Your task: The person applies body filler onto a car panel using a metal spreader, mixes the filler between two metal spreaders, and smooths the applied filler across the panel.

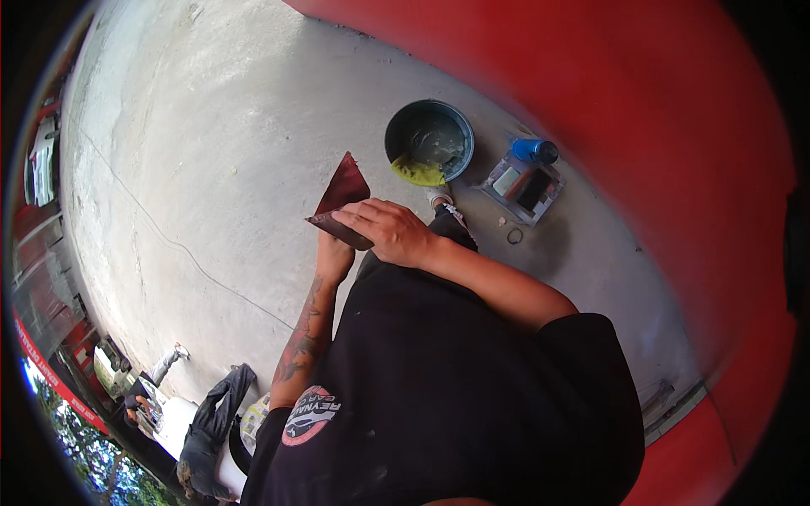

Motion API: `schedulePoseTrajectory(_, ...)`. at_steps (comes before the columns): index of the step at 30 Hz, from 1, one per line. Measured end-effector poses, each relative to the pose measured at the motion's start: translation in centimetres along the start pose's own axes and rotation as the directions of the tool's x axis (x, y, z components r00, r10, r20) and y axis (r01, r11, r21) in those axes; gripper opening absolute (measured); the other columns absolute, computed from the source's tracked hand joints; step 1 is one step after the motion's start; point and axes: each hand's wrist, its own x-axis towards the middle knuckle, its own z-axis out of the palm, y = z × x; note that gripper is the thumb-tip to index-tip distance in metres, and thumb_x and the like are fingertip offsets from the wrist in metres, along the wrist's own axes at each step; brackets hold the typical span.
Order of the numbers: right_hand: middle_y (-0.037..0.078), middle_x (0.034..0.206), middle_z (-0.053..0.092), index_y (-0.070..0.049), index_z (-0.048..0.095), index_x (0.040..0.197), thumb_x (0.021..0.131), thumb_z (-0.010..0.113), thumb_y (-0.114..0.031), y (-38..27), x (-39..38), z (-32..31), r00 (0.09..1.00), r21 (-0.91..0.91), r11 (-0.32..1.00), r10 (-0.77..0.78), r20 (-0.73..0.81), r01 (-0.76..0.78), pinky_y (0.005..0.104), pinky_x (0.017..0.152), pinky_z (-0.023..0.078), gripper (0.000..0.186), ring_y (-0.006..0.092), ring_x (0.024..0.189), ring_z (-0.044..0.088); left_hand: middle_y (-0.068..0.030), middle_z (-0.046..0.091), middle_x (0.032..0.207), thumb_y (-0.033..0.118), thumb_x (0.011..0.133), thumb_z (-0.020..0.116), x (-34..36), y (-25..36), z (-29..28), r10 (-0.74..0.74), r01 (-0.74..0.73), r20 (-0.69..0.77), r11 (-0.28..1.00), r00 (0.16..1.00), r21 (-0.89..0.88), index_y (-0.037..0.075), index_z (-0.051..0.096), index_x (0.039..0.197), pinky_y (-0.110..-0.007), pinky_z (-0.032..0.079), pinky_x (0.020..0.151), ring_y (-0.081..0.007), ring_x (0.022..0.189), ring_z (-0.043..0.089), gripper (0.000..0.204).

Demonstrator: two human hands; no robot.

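Observation:
A dark reddish-brown sheet that looks like sandpaper (344, 185) is held in front of my body, bent along a crease, with one pointed corner standing up. My right hand (393, 232) presses its fingers flat over the near part of the sheet, closed on it. From below, my left hand (334, 256) supports the same sheet; its fingers are mostly hidden behind it, but the sheet rests in its grip. Beyond my hands, a dark round tub (395, 126) with cloudy water stands on the floor, a wet yellow cloth (417, 171) hanging over its near rim.
Right of the tub lies a low tray (525, 212) with a pale block (506, 180), a dark block (536, 191) and a blue bottle (531, 150). A small dark ring (515, 236) is nearby. A large red surface (675, 152) borders the right. Other people appear lower left.

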Motion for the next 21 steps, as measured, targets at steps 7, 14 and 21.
schedulePoseTrajectory(7,0.01,0.118,0.059,-0.007,0.054,0.127,0.067,0.059,0.011,2.5,3.2,-1.2,0.994,-0.017,0.994,0.107,0.033,-0.107,0.0378,0.09,0.049,0.062,0.0305,0.106,0.058,-0.0134,0.055,0.124,0.001,0.093,0.049,-2.5,1.8,1.5,-0.049,-0.095,-0.195,0.743,0.98,-0.662,-0.002,0.045,0.129,-0.039,0.05,0.097,-0.0226,0.114,0.056,0.036)
schedulePoseTrajectory(14,0.011,0.115,0.06,-0.008,0.059,0.123,0.069,0.06,0.01,-1.6,7.7,1.2,0.97,0.085,0.989,-0.137,0.202,0.122,0.0406,0.084,0.051,0.056,0.0326,0.101,0.061,-0.011,0.055,0.128,0.006,0.093,0.053,-7.7,0.5,-2.0,-0.114,-0.3,-0.493,0.67,0.863,-0.679,0.002,0.046,0.132,-0.04,0.049,0.097,-0.0228,0.119,0.054,0.04)
schedulePoseTrajectory(21,0.012,0.119,0.058,-0.006,0.055,0.125,0.072,0.067,0.001,-9.6,5.1,6.0,0.698,0.375,0.8,-0.596,0.398,0.469,0.0403,0.089,0.048,0.055,0.0313,0.108,0.058,-0.0142,0.064,0.11,-0.002,0.086,0.05,-13.5,-2.1,-0.2,0.145,-0.211,-0.765,0.977,0.627,0.013,0.0,0.056,0.114,-0.034,0.046,0.09,-0.0205,0.104,0.059,0.028)
